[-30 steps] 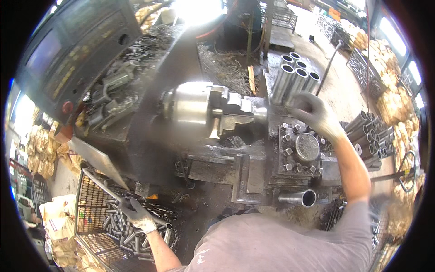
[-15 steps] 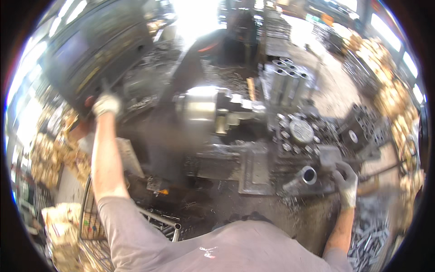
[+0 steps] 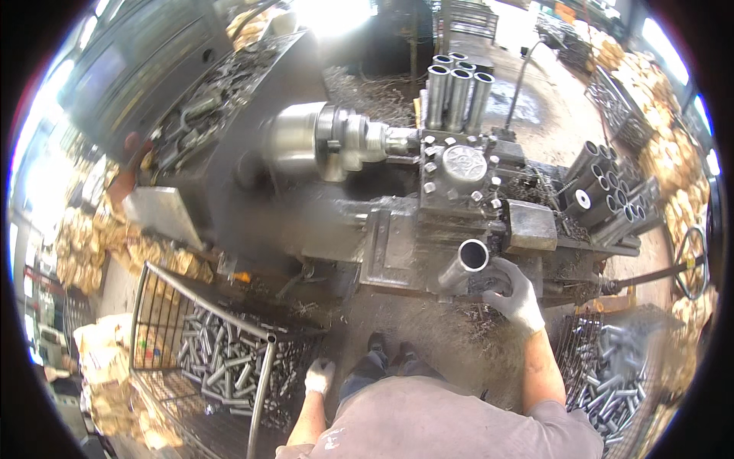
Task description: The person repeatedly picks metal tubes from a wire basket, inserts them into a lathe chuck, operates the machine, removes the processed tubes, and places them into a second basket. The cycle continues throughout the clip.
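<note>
My right hand (image 3: 517, 298), in a pale glove, is beside an upright, slightly tilted metal tube (image 3: 463, 265) on the lathe's front ledge. Its fingers and thumb curve apart, with a gap between them and nothing visible inside. My left hand (image 3: 319, 376), also gloved, hangs low by the wire basket (image 3: 269, 340) full of short metal tubes; its fingers are too small to make out. Ahead, the lathe's shiny chuck (image 3: 300, 141) faces the square tool post (image 3: 457, 180) with its several bolts.
Several long tubes (image 3: 457, 96) stand behind the tool post. More tubes (image 3: 604, 191) are stacked at the right end of the lathe. Another wire bin of short metal pieces (image 3: 612, 375) is at the lower right. Chips and tools cover the headstock top (image 3: 206, 111).
My left hand has left the machine's control lever at the upper left and dropped beside the basket. The right hand has moved left, nearer the tilted tube. The view has shifted.
</note>
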Demonstrator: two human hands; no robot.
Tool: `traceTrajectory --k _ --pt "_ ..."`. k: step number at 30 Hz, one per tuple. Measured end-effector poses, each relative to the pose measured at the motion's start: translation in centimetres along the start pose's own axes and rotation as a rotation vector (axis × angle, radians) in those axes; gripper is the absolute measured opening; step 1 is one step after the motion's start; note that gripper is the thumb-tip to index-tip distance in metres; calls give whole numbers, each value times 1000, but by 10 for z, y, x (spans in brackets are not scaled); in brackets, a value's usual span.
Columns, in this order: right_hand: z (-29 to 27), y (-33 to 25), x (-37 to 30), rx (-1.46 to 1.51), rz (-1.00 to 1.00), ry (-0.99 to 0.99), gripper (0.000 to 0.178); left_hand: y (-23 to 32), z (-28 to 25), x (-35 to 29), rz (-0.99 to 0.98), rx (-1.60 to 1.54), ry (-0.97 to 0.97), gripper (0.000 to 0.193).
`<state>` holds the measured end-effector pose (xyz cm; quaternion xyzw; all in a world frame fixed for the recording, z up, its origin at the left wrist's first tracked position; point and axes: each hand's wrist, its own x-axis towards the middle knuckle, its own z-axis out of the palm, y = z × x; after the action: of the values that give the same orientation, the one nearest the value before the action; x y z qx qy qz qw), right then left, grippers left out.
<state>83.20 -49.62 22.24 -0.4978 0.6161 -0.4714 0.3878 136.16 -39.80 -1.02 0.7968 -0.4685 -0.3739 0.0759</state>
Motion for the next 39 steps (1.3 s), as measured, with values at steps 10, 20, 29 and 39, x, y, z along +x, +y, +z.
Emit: traceTrajectory --k 10,20,29,39 --pt "113 -31 22 -339 -157 -319 30 -301 126 -187 -299 180 -45 56" --pt "390 -72 -275 -534 -644 -1446 34 -284 221 -396 -924 -834 371 51" --pt "468 -116 -544 -170 -1197 -2386 34 -233 406 -581 -1572 -1381 1293 41" --pt "548 -155 -790 -111 -1407 -2607 38 -79 408 -599 -3180 -952 2099 63"
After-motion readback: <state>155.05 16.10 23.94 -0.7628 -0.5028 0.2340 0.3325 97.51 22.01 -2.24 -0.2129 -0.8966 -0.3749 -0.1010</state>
